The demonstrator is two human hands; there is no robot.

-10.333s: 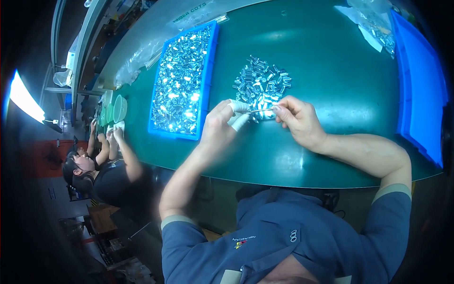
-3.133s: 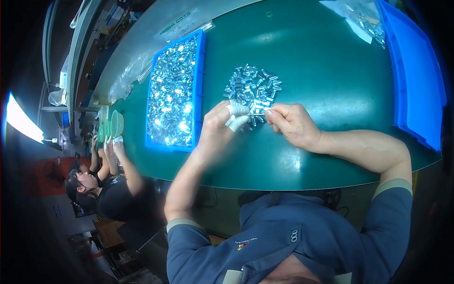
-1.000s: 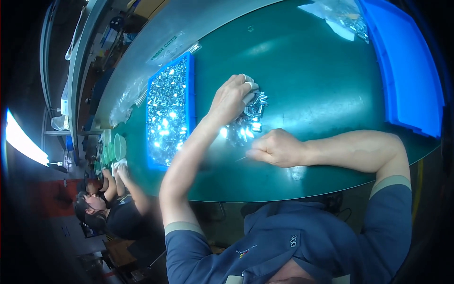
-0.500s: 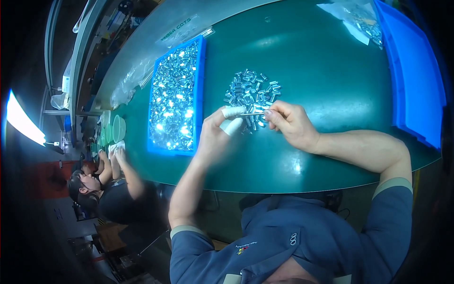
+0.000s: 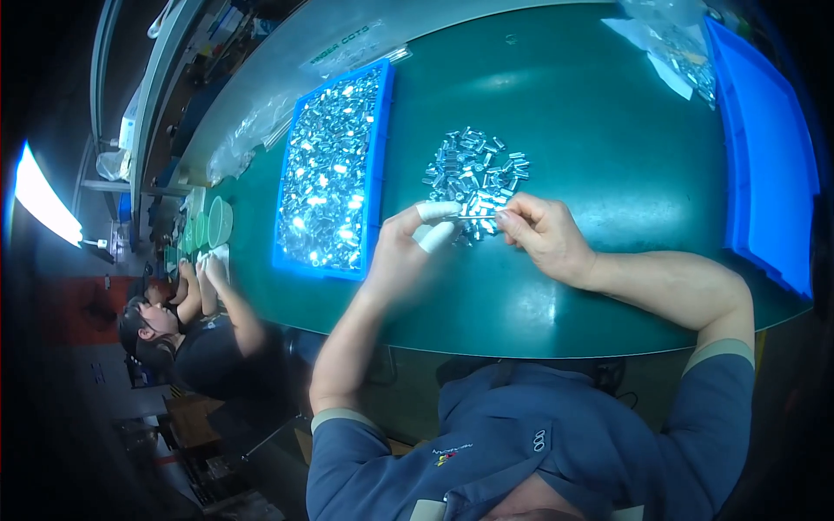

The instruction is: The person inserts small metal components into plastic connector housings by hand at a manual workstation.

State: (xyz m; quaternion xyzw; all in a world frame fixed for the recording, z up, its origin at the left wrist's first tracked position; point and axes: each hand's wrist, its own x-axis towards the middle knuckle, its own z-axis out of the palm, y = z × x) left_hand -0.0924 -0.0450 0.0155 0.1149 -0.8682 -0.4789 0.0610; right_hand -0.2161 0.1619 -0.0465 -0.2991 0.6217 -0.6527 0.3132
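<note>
Both my hands meet over the near side of a loose pile of small shiny metal sleeves [image 5: 473,165] on the green table. White finger cots cover the thumb and a finger of my left hand [image 5: 404,252], which is bent at the rod's left end. Whatever it pinches there is too small to make out. Between thumb and fingertips, my right hand [image 5: 547,241] grips a thin metal rod [image 5: 479,216], which lies level and points toward the left hand. My right hand's remaining fingers are curled in.
Left of the pile stands a blue tray [image 5: 380,165] full of small metal parts. Another blue tray [image 5: 769,156] is at the right edge, beside a clear bag of parts [image 5: 682,56]. Plastic bags [image 5: 248,139] lie far left. A co-worker [image 5: 204,347] sits left near green bowls [image 5: 220,221].
The view has shifted slightly, so the table and trays appear a little to the right. Both hands keep nearly the same pose around the rod.
</note>
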